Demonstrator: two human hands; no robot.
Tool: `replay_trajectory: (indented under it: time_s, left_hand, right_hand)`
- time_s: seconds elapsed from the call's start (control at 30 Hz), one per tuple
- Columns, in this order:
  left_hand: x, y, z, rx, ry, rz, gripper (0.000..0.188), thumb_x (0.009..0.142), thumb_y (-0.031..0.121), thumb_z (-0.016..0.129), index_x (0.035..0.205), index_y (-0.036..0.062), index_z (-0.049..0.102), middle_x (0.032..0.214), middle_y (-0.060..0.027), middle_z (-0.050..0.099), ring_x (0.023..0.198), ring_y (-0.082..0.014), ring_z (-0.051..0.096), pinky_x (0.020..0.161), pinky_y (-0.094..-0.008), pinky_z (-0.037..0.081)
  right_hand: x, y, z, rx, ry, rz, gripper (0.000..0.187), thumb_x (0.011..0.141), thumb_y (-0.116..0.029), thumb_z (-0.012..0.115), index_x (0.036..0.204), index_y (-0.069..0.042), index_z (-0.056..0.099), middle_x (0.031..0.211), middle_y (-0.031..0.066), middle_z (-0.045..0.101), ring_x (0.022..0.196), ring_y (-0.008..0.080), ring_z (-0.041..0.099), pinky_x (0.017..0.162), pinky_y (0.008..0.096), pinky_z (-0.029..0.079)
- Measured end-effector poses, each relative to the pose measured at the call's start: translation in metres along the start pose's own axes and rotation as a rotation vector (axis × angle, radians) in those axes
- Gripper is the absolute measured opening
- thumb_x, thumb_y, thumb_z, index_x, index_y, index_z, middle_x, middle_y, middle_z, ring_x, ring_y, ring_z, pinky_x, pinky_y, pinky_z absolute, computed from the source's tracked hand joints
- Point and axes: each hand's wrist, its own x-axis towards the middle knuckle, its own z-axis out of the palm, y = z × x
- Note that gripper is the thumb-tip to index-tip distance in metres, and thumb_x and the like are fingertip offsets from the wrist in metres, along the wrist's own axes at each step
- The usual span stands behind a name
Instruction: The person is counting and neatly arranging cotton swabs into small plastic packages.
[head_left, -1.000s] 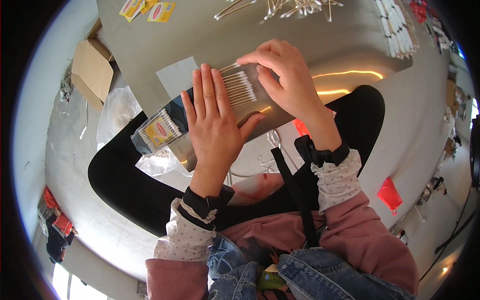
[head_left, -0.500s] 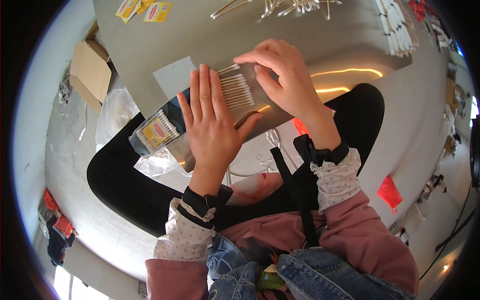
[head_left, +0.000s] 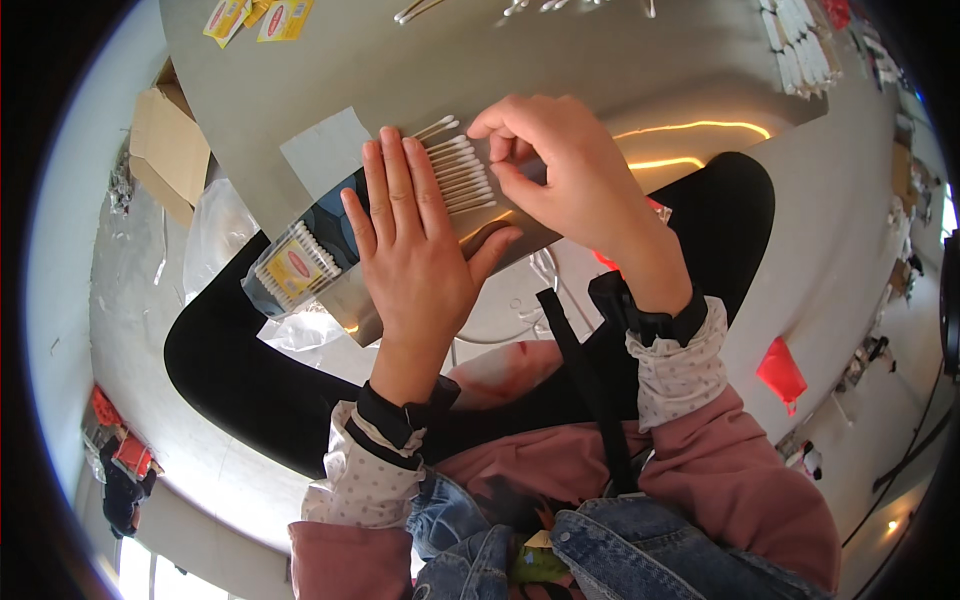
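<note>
My left hand (head_left: 415, 260) lies flat, fingers stretched out and side by side, across a row of cotton swabs (head_left: 462, 175). Their white tips stick out to the right of the fingers; the rest is hidden beneath the hand. One swab (head_left: 437, 128) lies askew at the far end of the row. To the lower left, a clear plastic bag (head_left: 263, 297) holds swabs around a yellow card (head_left: 295, 266). My right hand (head_left: 580, 165) hovers just right of the tips. Its fingers are bent, with a gap between thumb and forefinger, and nothing shows in them.
A white paper sheet (head_left: 325, 150) lies beyond my left hand on the metal table (head_left: 400, 80). Yellow cards (head_left: 285, 18) and loose swabs (head_left: 545, 5) are at the far side. Bundled swabs (head_left: 797, 45) lie far right. A cardboard box (head_left: 170, 145) stands left of the table.
My right hand has drawn its forefinger in from the far swab and moved slightly nearer, fingers more curled. The far swab now lies closer to the row. My left hand stays flat.
</note>
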Motion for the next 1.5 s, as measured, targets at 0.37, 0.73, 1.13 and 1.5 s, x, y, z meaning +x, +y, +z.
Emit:
replay_trajectory:
  time_s: [0.37, 0.73, 1.13, 1.5]
  left_hand:
    - [0.000, 0.000, 0.002, -0.003, 0.024, -0.002, 0.108, 0.082, 0.070, 0.064, 0.153, -0.0061, 0.034, 0.162, -0.0230, 0.031, 0.153, -0.0362, 0.025, 0.121, -0.0567, 0.018]
    - [0.001, -0.001, 0.003, -0.002, 0.039, 0.009, 0.108, 0.081, 0.069, 0.065, 0.153, -0.0063, 0.034, 0.162, -0.0230, 0.031, 0.152, -0.0365, 0.026, 0.121, -0.0573, 0.019]
    - [0.001, 0.000, 0.003, -0.029, 0.039, 0.009, 0.106, 0.085, 0.067, 0.064, 0.155, -0.0055, 0.029, 0.163, -0.0228, 0.029, 0.153, -0.0374, 0.025, 0.121, -0.0568, 0.019]
    - [-0.011, -0.003, -0.014, -0.097, -0.005, 0.008, 0.107, 0.082, 0.061, 0.071, 0.155, -0.0046, 0.028, 0.162, -0.0225, 0.030, 0.152, -0.0365, 0.027, 0.121, -0.0590, 0.018]
  right_hand:
    - [-0.001, -0.006, 0.004, -0.022, 0.010, 0.010, 0.030, 0.083, 0.007, 0.066, 0.110, -0.005, 0.062, 0.083, 0.0048, 0.063, 0.077, 0.0217, 0.062, 0.074, 0.0312, 0.053]
    - [0.001, -0.006, 0.006, -0.141, -0.002, -0.049, 0.031, 0.081, 0.005, 0.068, 0.109, -0.008, 0.062, 0.083, 0.0018, 0.065, 0.076, 0.0206, 0.063, 0.072, 0.0327, 0.050]
    - [0.003, -0.005, 0.005, -0.194, 0.022, -0.087, 0.020, 0.085, -0.003, 0.065, 0.103, -0.010, 0.058, 0.080, 0.0081, 0.065, 0.077, 0.0331, 0.064, 0.070, 0.0451, 0.049]
    - [-0.079, -0.045, -0.161, -0.618, 0.271, 0.339, 0.029, 0.091, 0.001, 0.063, 0.119, -0.007, 0.063, 0.094, 0.0004, 0.064, 0.078, 0.0088, 0.054, 0.070, 0.0253, 0.046]
